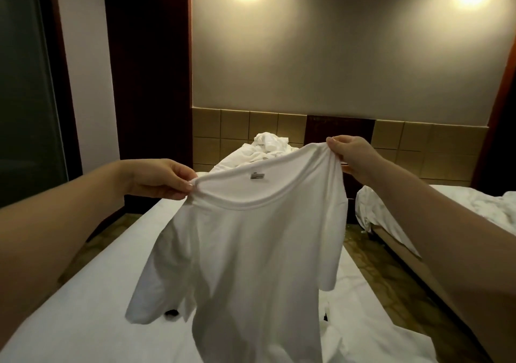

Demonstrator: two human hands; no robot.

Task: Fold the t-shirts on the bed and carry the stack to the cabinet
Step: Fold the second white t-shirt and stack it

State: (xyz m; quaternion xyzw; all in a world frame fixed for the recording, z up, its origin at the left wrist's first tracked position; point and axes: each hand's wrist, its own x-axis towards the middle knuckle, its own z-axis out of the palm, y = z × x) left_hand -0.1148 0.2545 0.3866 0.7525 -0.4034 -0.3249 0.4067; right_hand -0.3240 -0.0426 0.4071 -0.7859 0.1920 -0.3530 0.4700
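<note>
White t-shirt (251, 251) hem cut off; bed (83, 307) partly hidden

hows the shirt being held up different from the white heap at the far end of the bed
The held t-shirt hangs spread open, pinched at its neckline by the left hand and right hand; the heap lies crumpled on the bed, untouched. The held t-shirt shows collar, label and sleeves; in the heap no single garment can be told apart. Both are white cloth.
</note>
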